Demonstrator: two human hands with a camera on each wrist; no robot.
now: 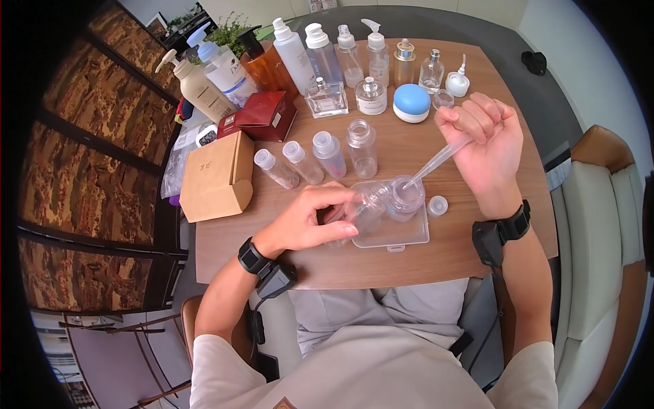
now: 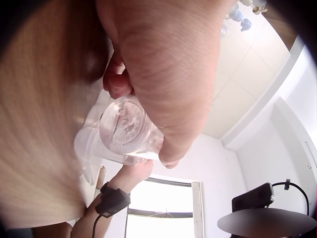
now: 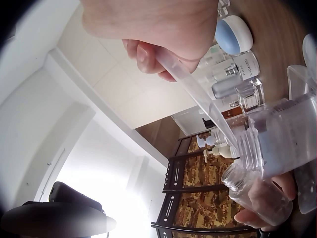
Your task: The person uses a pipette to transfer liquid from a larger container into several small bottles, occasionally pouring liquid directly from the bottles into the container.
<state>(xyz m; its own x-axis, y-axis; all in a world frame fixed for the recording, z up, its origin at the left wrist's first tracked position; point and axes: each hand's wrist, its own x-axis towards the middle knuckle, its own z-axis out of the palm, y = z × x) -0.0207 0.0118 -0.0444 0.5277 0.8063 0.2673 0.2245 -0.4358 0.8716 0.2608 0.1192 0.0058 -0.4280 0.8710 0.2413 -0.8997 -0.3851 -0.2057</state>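
In the head view the left hand [image 1: 317, 217] grips a clear bottle [image 1: 368, 204] lying tilted, its open neck against a second clear bottle [image 1: 407, 198]. The left wrist view shows the gripped bottle's round base [image 2: 125, 125] between thumb and fingers. Above, the right hand [image 1: 485, 129] pinches the upper end of a clear plastic dropper [image 1: 436, 161]; the dropper's tip is in the mouth of the second bottle, also seen in the right wrist view [image 3: 287, 134]. A clear tray [image 1: 392, 238] lies under the bottles. Whether liquid is in the dropper, I cannot tell.
A small clear cap [image 1: 438, 206] lies right of the tray. Several small clear bottles [image 1: 327, 154] stand behind it. A cardboard box [image 1: 218, 176] and a dark red box [image 1: 262, 116] are at the left. Pump bottles and a blue-lidded jar [image 1: 411, 103] line the table's back.
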